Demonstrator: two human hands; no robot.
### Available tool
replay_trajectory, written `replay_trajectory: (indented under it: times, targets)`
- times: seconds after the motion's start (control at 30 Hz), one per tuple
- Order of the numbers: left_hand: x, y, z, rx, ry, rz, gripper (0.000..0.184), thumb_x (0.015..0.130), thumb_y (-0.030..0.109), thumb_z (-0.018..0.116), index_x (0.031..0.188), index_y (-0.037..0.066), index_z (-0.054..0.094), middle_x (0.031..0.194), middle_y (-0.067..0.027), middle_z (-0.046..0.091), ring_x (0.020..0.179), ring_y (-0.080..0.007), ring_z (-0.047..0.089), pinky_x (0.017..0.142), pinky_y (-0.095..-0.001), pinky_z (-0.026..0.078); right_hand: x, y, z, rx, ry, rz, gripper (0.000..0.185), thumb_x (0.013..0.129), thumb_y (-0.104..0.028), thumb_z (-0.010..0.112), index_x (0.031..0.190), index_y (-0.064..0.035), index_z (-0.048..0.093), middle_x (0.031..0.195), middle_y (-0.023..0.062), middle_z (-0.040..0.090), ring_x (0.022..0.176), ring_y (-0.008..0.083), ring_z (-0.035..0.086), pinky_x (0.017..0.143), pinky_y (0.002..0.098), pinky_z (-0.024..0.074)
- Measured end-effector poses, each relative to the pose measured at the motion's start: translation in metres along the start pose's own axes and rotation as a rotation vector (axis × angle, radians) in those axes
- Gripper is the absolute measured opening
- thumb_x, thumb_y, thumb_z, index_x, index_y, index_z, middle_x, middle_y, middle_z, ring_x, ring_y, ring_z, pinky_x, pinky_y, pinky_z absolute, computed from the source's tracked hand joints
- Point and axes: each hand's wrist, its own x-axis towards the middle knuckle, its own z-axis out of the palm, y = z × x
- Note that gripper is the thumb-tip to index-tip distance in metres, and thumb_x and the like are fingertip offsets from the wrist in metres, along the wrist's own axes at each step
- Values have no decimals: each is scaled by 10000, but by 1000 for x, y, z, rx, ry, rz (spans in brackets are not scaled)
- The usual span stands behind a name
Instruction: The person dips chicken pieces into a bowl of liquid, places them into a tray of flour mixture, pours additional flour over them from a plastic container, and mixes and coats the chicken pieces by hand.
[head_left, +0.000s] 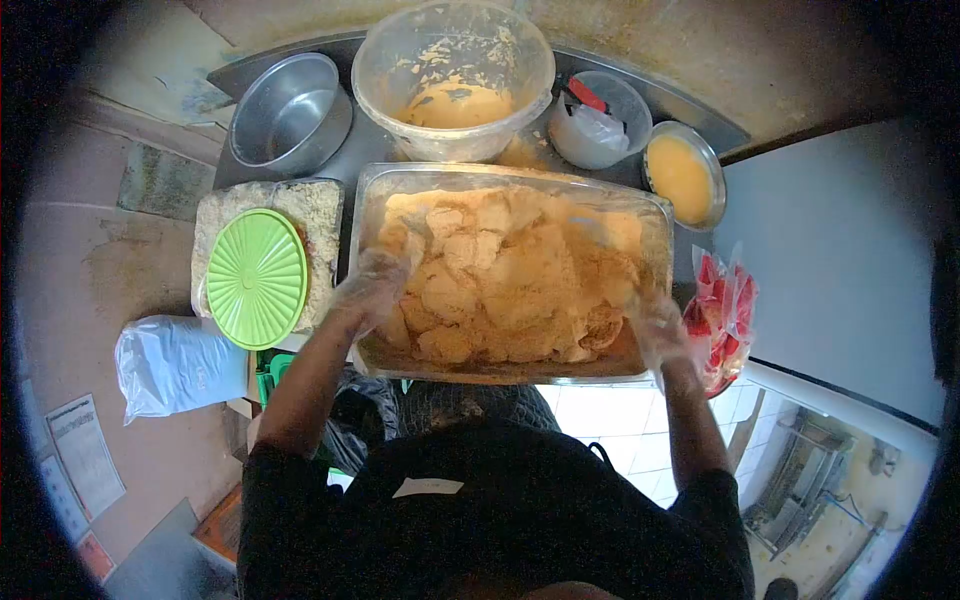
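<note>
A large rectangular tray (515, 178) is filled with flat pieces coated in orange-tan breading (490, 275), with loose coating around them. My left hand (378, 285), in a clear plastic glove, is inside the tray's left end, against the coated pieces. My right hand (655, 325), gloved the same way, is at the right end of the tray over the coating. Motion smears the fingers of both hands, and whether either holds a piece cannot be made out.
Behind the tray stand a metal pot (290, 115), a clear bucket (455, 145) of orange batter, a small tub (600, 150) and a bowl (712, 215) of orange liquid. Left is a crumb-filled container (325, 235) with a green lid (257, 280); red-filled bags (715, 310) are right.
</note>
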Motion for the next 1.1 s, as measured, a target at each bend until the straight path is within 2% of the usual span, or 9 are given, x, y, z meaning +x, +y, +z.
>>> replay_trajectory:
  times: [0.13,0.2,0.37,0.5,0.57,0.73,0.83,1.0,1.1]
  targets:
    - [20,-21,43,28,48,128,502,1027,258,425,1475,41,361,1437,-171,475,1334,-271,447,1128,-364,353,-8,32,7,-1211,38,494,499,995,-254,535,1463,-118,428,1428,135,522,1287,283,524,1124,368,373]
    - [35,-38,53,-455,72,356,512,1022,250,439,1480,35,360,1462,-176,451,1344,-276,439,1149,-364,324,-3,63,5,-901,-18,240,499,1012,-274,500,1468,-92,410,1437,142,511,1293,284,518,1118,368,376]
    - [71,31,46,-298,80,417,580,996,322,524,1483,40,386,1522,-166,393,1366,-272,425,1168,-360,290,28,37,64,40,101,425,588,1025,-379,462,1482,-24,360,1432,174,506,1320,272,496,1128,366,371]
    - [138,9,99,-1361,-223,252,654,944,462,593,1449,69,457,1508,-150,424,1372,-259,421,1153,-376,312,52,102,37,115,8,85,511,1005,-343,530,1383,-5,469,1402,165,505,1284,262,507,1087,360,402]
    - [176,27,95,-1286,-333,200,596,926,387,617,1415,75,483,1470,-117,458,1316,-225,463,1096,-378,379,67,110,25,179,-120,6,553,987,-390,553,1371,1,483,1399,168,498,1285,273,501,1089,387,398]
    - [118,28,27,-457,238,894,623,914,434,623,1413,87,488,1304,-129,586,1115,-244,574,934,-417,485,62,66,-1,-35,-438,-85,570,1005,-358,501,1447,-16,393,1431,171,472,1339,264,461,1103,461,376]
    - [53,80,-48,-336,-35,335,713,903,582,584,1402,79,499,1280,-195,588,1130,-327,580,922,-429,475,25,55,-5,342,-544,24,524,1019,-316,452,1465,-53,372,1422,170,487,1343,261,462,1087,470,387]
    - [21,9,20,-16,184,276,580,957,498,534,1348,69,536,1129,-180,628,993,-315,606,843,-438,500,-5,-2,25,-1785,-305,273,484,1014,-383,426,1389,-81,470,1306,162,611,1258,281,548,990,418,477]
    - [17,-20,76,78,293,188,470,1001,428,498,1305,76,569,1065,-150,652,931,-279,625,809,-442,515,13,26,44,-840,-72,463,444,1039,-259,420,1447,-88,399,1353,145,571,1220,293,573,1027,402,464]
